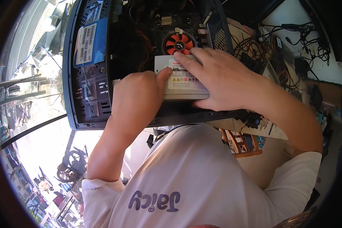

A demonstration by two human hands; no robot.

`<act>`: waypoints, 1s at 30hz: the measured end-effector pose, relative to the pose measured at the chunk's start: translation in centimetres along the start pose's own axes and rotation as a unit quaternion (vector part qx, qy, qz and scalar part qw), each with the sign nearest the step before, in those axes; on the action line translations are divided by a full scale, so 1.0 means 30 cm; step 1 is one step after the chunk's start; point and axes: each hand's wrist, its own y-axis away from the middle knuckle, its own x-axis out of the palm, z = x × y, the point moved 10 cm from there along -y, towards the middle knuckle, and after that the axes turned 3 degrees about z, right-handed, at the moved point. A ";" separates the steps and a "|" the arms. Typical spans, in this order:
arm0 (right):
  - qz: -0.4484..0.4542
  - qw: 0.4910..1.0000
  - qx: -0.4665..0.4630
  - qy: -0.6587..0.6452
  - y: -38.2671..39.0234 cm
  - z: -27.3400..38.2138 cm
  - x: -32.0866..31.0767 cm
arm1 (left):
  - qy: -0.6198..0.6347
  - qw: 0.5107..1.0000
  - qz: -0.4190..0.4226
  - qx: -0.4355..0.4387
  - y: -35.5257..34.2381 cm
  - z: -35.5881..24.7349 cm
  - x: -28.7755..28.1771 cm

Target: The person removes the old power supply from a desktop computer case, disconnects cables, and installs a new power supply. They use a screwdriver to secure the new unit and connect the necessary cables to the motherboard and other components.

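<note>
hands (137, 89), two, hold one grey box (184, 84) near one fan (178, 42).

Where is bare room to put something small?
Seemingly bare: the pale surface between the dark panel and tangled cables; the floor between the wooden frame and right sleeve. Crowded: the power supply, under left hand and right hand.

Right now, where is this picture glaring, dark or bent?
In the head view, glare washes out the left side; there too, deep shadow fills the computer case left of the red fan, and the case's left edge bows.
</note>
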 end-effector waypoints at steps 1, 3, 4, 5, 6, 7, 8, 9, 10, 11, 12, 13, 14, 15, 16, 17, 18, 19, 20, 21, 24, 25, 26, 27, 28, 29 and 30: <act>0.012 1.000 0.017 -0.021 -0.027 -0.004 -0.009 | 0.014 0.999 -0.050 0.011 -0.006 0.009 -0.036; 0.025 0.995 0.058 -0.083 -0.059 0.006 -0.048 | 0.113 0.984 -0.138 -0.020 0.024 0.072 -0.115; 0.014 0.996 0.040 -0.075 -0.072 0.035 -0.105 | 0.146 0.968 -0.202 -0.028 0.051 0.108 -0.178; 0.008 0.997 0.020 -0.073 -0.079 0.068 -0.154 | 0.188 0.956 -0.213 -0.068 0.080 0.156 -0.192; 0.002 0.997 0.000 -0.072 -0.084 0.099 -0.194 | 0.229 0.941 -0.224 -0.108 0.103 0.204 -0.200; 0.001 0.999 0.010 -0.049 -0.069 0.118 -0.216 | 0.247 0.935 -0.222 -0.123 0.119 0.238 -0.181; 0.000 0.999 0.021 -0.029 -0.053 0.130 -0.239 | 0.273 0.927 -0.221 -0.130 0.118 0.257 -0.175; -0.003 0.999 0.034 -0.007 -0.032 0.140 -0.259 | 0.299 0.918 -0.220 -0.137 0.113 0.274 -0.170; -0.008 0.999 0.044 0.011 0.006 0.149 -0.282 | 0.327 0.908 -0.220 -0.140 0.105 0.288 -0.157; -0.010 0.999 0.039 0.021 0.028 0.162 -0.303 | 0.383 0.886 -0.223 -0.134 0.101 0.301 -0.118; -0.012 0.999 0.029 0.028 0.041 0.169 -0.328 | 0.292 0.929 -0.198 -0.116 0.090 0.278 -0.130; -0.013 0.999 0.010 0.032 0.039 0.175 -0.349 | 0.262 0.932 -0.232 -0.093 0.110 0.267 -0.161; -0.016 0.999 0.013 0.035 0.065 0.183 -0.379 | 0.259 0.933 -0.238 -0.076 0.099 0.258 -0.166; -0.020 0.999 0.015 0.039 0.090 0.191 -0.406 | 0.255 0.934 -0.242 -0.060 0.091 0.251 -0.169; -0.024 0.999 0.018 0.038 0.128 0.195 -0.436 | 0.265 0.939 -0.207 -0.078 0.075 0.245 -0.160; -0.025 0.999 0.019 0.036 0.161 0.197 -0.462 | 0.274 0.941 -0.172 -0.099 0.065 0.246 -0.145; -0.026 0.999 0.022 0.033 0.196 0.200 -0.488 | 0.238 0.950 -0.187 -0.079 0.058 0.228 -0.147; -0.029 0.999 -0.029 0.019 0.187 0.188 -0.508 | 0.198 0.950 -0.219 -0.104 0.109 0.255 -0.175; -0.029 0.999 -0.005 0.016 0.238 0.196 -0.551 | 0.205 0.951 -0.216 -0.079 0.082 0.236 -0.165; -0.026 0.999 0.014 0.015 0.286 0.211 -0.594 | 0.226 0.950 -0.206 -0.065 0.057 0.225 -0.149; -0.034 0.999 -0.003 -0.030 0.384 0.189 -0.666 | 0.225 0.949 -0.208 -0.074 0.065 0.232 -0.155; -0.038 0.998 -0.005 -0.059 0.409 0.151 -0.675 | 0.212 0.949 -0.215 -0.088 0.085 0.243 -0.168; -0.045 0.995 0.021 -0.083 0.450 0.115 -0.678 | 0.209 0.950 -0.214 -0.090 0.087 0.240 -0.171; -0.052 0.989 0.075 -0.114 0.491 0.075 -0.650 | 0.219 0.948 -0.213 -0.083 0.081 0.240 -0.166; -0.061 0.974 0.160 -0.146 0.536 0.030 -0.591 | 0.230 0.947 -0.213 -0.076 0.074 0.240 -0.160; -0.077 0.952 0.235 -0.182 0.588 -0.019 -0.527 | 0.232 0.946 -0.215 -0.073 0.078 0.240 -0.159; -0.082 0.946 0.248 -0.193 0.639 -0.100 -0.480 | 0.215 0.947 -0.226 -0.080 0.109 0.235 -0.180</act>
